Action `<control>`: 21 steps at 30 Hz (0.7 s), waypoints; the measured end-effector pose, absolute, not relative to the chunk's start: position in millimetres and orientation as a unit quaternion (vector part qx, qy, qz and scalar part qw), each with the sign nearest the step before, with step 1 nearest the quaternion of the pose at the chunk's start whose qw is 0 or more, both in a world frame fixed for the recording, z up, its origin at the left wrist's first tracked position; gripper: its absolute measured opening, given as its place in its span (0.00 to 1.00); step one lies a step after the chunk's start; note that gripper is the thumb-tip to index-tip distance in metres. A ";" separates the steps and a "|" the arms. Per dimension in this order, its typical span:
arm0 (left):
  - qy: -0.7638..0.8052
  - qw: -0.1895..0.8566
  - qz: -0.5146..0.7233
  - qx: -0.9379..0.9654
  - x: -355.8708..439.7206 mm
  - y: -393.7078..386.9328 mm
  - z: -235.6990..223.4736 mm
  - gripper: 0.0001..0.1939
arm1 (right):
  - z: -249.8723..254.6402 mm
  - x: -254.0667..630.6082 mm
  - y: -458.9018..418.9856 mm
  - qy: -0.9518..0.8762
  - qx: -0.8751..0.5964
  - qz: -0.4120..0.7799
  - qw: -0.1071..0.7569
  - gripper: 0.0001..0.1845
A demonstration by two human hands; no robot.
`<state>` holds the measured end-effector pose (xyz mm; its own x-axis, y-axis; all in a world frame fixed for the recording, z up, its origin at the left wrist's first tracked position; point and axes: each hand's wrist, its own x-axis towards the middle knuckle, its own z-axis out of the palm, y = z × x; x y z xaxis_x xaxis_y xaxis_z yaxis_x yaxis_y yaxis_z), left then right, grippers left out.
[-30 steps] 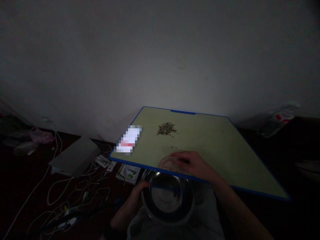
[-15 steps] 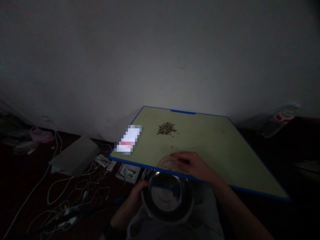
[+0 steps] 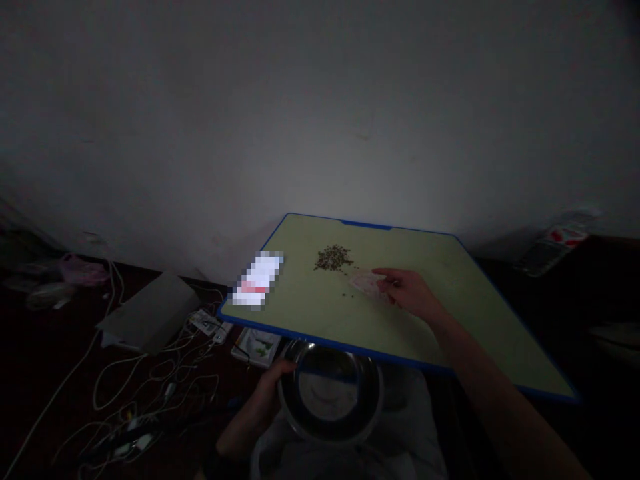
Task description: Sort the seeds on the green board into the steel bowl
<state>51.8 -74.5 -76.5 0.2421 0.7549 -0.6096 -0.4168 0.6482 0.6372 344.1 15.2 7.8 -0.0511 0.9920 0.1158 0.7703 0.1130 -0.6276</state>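
Note:
My right hand (image 3: 407, 293) is over the board, fingers closed on the edge of a clear, curved plastic piece with red markings (image 3: 366, 283), which looks like a protractor. Just beyond it to the left lies a pile of small dark seeds or grains (image 3: 333, 257), with a few loose ones nearer me. Below the board's near edge, my left hand (image 3: 270, 390) grips the left rim of a shiny metal bowl (image 3: 327, 430), thumb over the rim. The bowl is tilted towards me, partly under the board; no contents can be made out in it.
The pale tabletop board (image 3: 425, 320) has a blue rim and stands close to the wall (image 3: 320, 120). A lit phone (image 3: 257, 279) lies at its left edge. Tangled cables (image 3: 165, 393), a grey box (image 3: 153, 313) and a pink bag (image 3: 84, 270) are on the floor at left.
My right hand has moved away from the board's near edge, up and to the right, carrying the clear plastic piece close to the pile. The bowl and left hand have shifted slightly left.

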 end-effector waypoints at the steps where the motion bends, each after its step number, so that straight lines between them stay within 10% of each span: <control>1: 0.485 0.771 0.377 0.168 50.3 -74.1 -78.6 0.06 | 6.9 344.1 18.2 -0.699 -0.633 0.205 0.261 0.22; 21: 0.484 0.768 0.391 0.152 45.3 -71.3 -87.0 0.08 | 0.5 298.7 -27.1 -0.756 -0.515 0.310 0.258 0.18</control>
